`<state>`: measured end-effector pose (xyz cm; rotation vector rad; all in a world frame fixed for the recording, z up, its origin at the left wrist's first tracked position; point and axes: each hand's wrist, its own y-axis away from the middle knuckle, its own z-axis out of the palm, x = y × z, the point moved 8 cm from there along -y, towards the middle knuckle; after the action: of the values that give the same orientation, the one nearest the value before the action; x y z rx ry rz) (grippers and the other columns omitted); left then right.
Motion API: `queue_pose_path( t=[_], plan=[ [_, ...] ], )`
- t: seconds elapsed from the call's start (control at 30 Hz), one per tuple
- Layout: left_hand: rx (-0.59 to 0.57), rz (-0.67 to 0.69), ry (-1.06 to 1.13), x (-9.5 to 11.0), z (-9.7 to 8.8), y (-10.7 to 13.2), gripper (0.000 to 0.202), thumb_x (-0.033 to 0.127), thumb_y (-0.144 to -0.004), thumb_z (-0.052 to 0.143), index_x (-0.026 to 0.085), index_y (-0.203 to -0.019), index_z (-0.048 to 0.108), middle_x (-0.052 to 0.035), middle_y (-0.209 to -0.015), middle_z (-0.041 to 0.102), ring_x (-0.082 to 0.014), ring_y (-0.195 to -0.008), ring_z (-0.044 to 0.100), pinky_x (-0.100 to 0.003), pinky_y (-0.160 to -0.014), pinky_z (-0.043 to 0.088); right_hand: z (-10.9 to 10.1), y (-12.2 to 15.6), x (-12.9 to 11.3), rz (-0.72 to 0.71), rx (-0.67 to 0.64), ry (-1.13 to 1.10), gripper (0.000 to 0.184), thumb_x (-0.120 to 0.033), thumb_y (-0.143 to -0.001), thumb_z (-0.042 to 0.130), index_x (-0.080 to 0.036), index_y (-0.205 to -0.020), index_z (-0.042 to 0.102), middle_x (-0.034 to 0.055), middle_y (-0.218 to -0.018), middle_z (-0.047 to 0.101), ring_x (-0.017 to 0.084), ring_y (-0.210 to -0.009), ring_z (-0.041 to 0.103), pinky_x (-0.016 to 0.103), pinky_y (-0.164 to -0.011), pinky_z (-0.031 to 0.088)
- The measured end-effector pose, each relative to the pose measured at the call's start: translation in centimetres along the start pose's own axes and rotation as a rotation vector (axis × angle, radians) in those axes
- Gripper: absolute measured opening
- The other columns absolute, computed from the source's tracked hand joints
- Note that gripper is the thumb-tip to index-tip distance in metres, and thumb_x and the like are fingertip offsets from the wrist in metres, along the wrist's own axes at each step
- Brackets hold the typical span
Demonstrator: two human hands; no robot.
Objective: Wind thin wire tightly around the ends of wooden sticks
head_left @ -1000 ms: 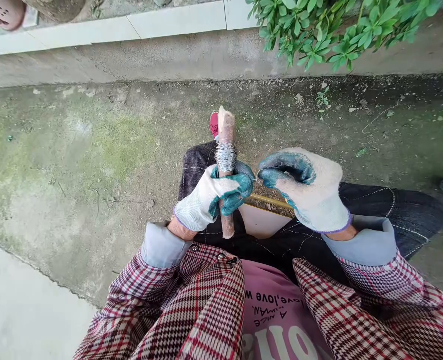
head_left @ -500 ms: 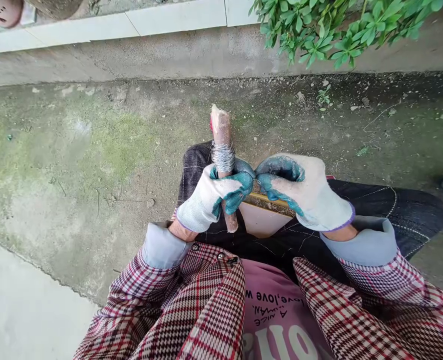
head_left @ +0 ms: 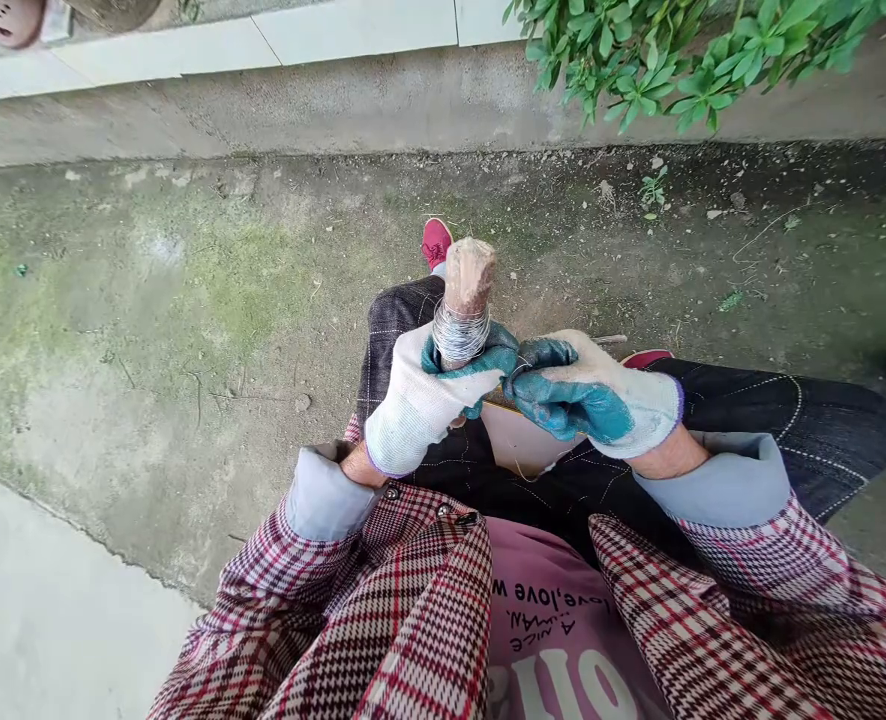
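A short wooden stick [head_left: 469,275] points up toward me, its rough cut end on top. Thin metal wire [head_left: 459,334] is wound in many turns around it below that end. My left hand [head_left: 432,395], in a white and teal work glove, is wrapped round the stick just under the coil. My right hand [head_left: 582,392], gloved the same way, is closed with its fingertips against the left thumb and fingertips. A thin strand of wire seems to be pinched there; most of it is hidden by the gloves. A fine strand also hangs below the hands.
Below the hands a pale board or box surface [head_left: 522,440] lies between my legs. My red shoe [head_left: 435,243] rests on the mossy ground. A low wall with white tiles [head_left: 353,35] runs across the back, with a leafy green plant [head_left: 683,60] overhanging at right.
The stick has tilted, so its top end now faces me more and its lower end has dropped from sight. My right hand has turned and moved slightly left and down.
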<state>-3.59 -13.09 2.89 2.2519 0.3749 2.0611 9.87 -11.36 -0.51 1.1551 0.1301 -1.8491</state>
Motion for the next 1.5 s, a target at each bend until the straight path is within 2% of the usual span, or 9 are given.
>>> queue_pose_path(
  t=[0.27, 0.47, 0.67, 0.8, 0.9, 1.0, 1.17, 1.37, 1.5],
  plan=[
    [0.099, 0.246, -0.26, 1.4, -0.7, 0.0, 0.016, 0.032, -0.08, 0.08, 0.018, -0.082, 0.073, -0.0024, -0.08, 0.074, -0.0183, -0.073, 0.07, -0.03, -0.069, 0.06, 1.2, 1.0, -1.3, -0.106, -0.097, -0.058, 0.033, -0.043, -0.08, 0.089, -0.014, -0.076, 0.074, 0.0004, -0.055, 0.064, 0.009, -0.035, 0.048, 0.019, -0.03, 0.035],
    [0.147, 0.324, -0.339, 1.2, -1.4, -0.3, 0.014, 0.029, -0.078, 0.081, 0.018, -0.083, 0.072, -0.0012, -0.08, 0.072, -0.0182, -0.072, 0.069, -0.031, -0.07, 0.06, -2.0, 2.0, -3.1, -0.285, 0.137, -0.04, 0.017, -0.032, -0.087, 0.084, -0.018, -0.08, 0.077, -0.0052, -0.05, 0.053, 0.006, -0.037, 0.04, 0.019, -0.034, 0.032],
    [0.2, 0.184, -0.241, 0.4, -2.0, -0.8, 0.02, 0.028, -0.075, 0.08, 0.017, -0.09, 0.073, -0.0038, -0.086, 0.076, -0.0205, -0.079, 0.073, -0.029, -0.068, 0.062, -5.1, 2.1, -3.7, -0.364, 0.317, 0.027, 0.014, -0.031, -0.082, 0.084, -0.023, -0.077, 0.074, -0.0014, -0.069, 0.067, 0.008, -0.047, 0.049, 0.022, -0.042, 0.04],
    [0.179, 0.064, -0.149, -0.1, -2.2, -1.5, 0.014, 0.025, -0.074, 0.078, 0.017, -0.082, 0.07, -0.0019, -0.075, 0.072, -0.0147, -0.06, 0.065, -0.024, -0.052, 0.054, -7.2, 1.1, -4.2, -0.288, 0.42, 0.582, 0.012, -0.032, -0.088, 0.071, -0.024, -0.079, 0.073, 0.0019, -0.069, 0.068, 0.016, -0.054, 0.057, 0.03, -0.05, 0.05],
    [0.17, 0.044, -0.16, -0.5, -2.2, -2.2, 0.012, 0.021, -0.072, 0.076, 0.017, -0.081, 0.069, -0.0002, -0.074, 0.07, -0.0115, -0.057, 0.059, -0.023, -0.05, 0.049, -6.1, 1.8, -6.4, -0.462, 0.551, 1.171, 0.02, -0.018, -0.085, 0.062, -0.022, -0.094, 0.079, 0.0091, -0.1, 0.08, 0.03, -0.095, 0.073, 0.048, -0.088, 0.06],
    [0.164, 0.094, -0.193, -1.2, -1.9, -2.5, 0.014, 0.02, -0.072, 0.077, 0.017, -0.082, 0.069, 0.0016, -0.074, 0.067, -0.0109, -0.06, 0.057, -0.022, -0.053, 0.047, -3.2, 3.3, -7.5, -0.679, 0.645, 1.296, 0.036, -0.013, -0.089, 0.054, -0.021, -0.113, 0.079, 0.0095, -0.121, 0.079, 0.031, -0.116, 0.072, 0.05, -0.106, 0.055],
    [0.108, 0.056, -0.138, -2.0, -0.9, -2.3, 0.017, 0.023, -0.071, 0.079, 0.017, -0.083, 0.069, 0.0039, -0.068, 0.062, -0.0088, -0.056, 0.052, -0.021, -0.049, 0.042, -0.7, 1.3, -3.9, -0.535, 0.463, 1.23, 0.03, -0.02, -0.093, 0.059, -0.021, -0.116, 0.079, 0.0074, -0.113, 0.081, 0.028, -0.1, 0.077, 0.041, -0.09, 0.061],
    [-0.127, -0.349, 0.343, -2.9, 0.0, -2.8, 0.026, 0.029, -0.072, 0.08, 0.02, -0.076, 0.056, 0.0092, -0.054, 0.047, -0.0035, -0.037, 0.033, -0.018, -0.034, 0.028, -2.8, 0.6, -2.6, -0.448, 0.464, 1.141, 0.023, -0.025, -0.096, 0.055, -0.021, -0.1, 0.078, 0.0094, -0.1, 0.082, 0.028, -0.09, 0.075, 0.041, -0.082, 0.056],
    [-0.088, -0.396, 0.376, -3.5, -1.7, -3.8, 0.034, 0.041, -0.08, 0.081, 0.02, -0.079, 0.054, 0.0107, -0.054, 0.044, -0.0026, -0.035, 0.03, -0.016, -0.032, 0.027, -4.2, 0.8, -3.0, -0.349, 0.496, 1.277, 0.018, -0.026, -0.096, 0.056, -0.022, -0.091, 0.073, 0.0077, -0.084, 0.077, 0.024, -0.073, 0.067, 0.037, -0.071, 0.046]
  ],
)
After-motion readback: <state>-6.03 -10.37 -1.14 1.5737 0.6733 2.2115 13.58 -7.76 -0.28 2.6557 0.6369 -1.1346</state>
